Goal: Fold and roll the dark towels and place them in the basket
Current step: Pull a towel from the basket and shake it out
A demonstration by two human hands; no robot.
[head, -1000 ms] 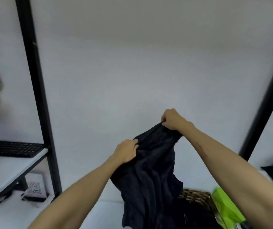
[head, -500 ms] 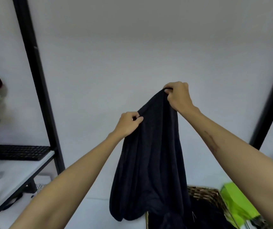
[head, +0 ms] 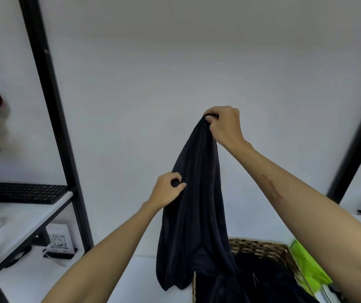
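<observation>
A dark navy towel hangs in front of me, bunched in long folds. My right hand pinches its top corner, held high. My left hand grips the towel's left edge lower down, fingers curled round a fold. The towel's bottom dangles over the left rim of a woven wicker basket, which holds more dark cloth.
A black shelf post rises at the left, with a white shelf carrying a black keyboard. A QR-code card stands below. A bright green item lies right of the basket. Another black post stands at the right.
Both hands rose with the towel from about chest height, and it now hangs long. Since half a second ago the right hand stayed high while the left slid down the edge.
</observation>
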